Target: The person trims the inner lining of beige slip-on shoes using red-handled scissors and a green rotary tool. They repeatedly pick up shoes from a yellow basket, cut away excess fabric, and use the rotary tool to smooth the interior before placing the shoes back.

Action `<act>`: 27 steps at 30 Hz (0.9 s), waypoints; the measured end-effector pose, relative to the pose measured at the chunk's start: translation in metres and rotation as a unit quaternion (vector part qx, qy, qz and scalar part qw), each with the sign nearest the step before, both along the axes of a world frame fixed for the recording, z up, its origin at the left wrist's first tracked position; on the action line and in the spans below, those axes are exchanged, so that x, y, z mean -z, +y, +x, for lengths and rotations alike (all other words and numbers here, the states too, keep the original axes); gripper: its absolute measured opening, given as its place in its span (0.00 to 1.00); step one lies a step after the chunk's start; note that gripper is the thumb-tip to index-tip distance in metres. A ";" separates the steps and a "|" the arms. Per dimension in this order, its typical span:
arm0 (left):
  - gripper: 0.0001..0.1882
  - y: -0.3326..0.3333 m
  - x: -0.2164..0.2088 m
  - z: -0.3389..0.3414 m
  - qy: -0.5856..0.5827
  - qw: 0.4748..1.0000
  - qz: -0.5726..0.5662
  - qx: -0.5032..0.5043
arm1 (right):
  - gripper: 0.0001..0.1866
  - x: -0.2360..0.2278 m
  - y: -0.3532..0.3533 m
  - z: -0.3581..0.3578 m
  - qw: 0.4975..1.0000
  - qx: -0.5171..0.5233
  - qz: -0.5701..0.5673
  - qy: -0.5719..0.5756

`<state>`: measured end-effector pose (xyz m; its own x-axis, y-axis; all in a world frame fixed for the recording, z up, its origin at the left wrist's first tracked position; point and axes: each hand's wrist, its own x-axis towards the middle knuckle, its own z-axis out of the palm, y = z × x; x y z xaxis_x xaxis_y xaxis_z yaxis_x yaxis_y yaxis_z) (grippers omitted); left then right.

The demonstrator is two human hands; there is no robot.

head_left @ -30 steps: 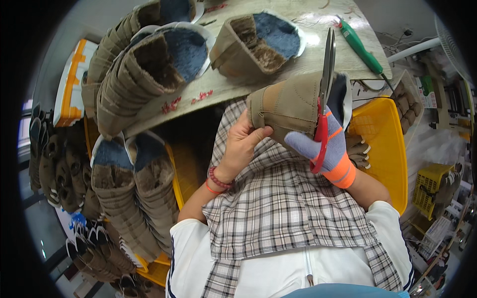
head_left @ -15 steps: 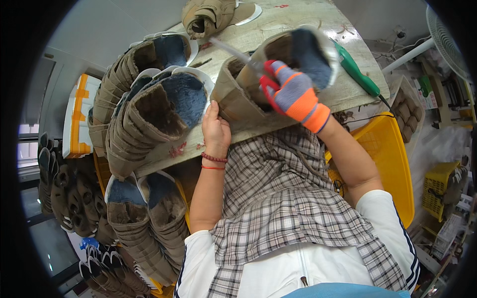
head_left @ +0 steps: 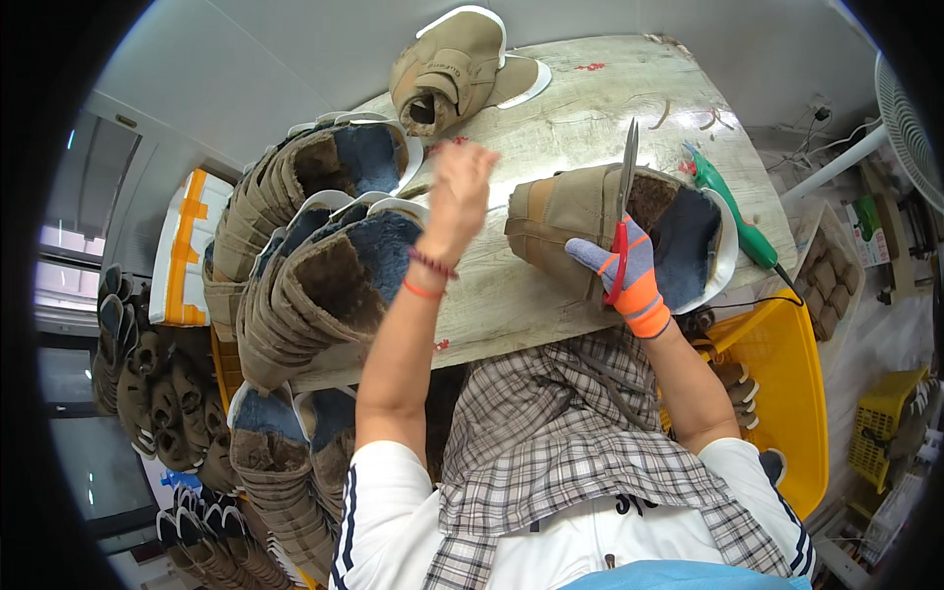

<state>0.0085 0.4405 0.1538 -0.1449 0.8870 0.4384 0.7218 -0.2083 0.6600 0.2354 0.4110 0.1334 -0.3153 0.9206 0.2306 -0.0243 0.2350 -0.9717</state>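
Upper [head_left: 565, 208] lies crosswise, blue end right; right hand [head_left: 634, 275] grips scissors [head_left: 623, 208]; left hand [head_left: 462, 192], loose and empty, has reached forward.

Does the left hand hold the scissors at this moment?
No, the scissors are with the gloved right hand.

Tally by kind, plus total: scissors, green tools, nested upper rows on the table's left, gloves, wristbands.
Scissors: 1
Green tool: 1
Nested upper rows, table's left: 2
Glove: 1
Wristbands: 2
Total: 7
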 end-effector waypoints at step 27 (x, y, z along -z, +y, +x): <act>0.11 -0.100 -0.096 0.001 0.462 0.842 0.276 -0.034 | 0.23 -0.021 -0.025 0.032 0.999 0.012 -0.007 0.045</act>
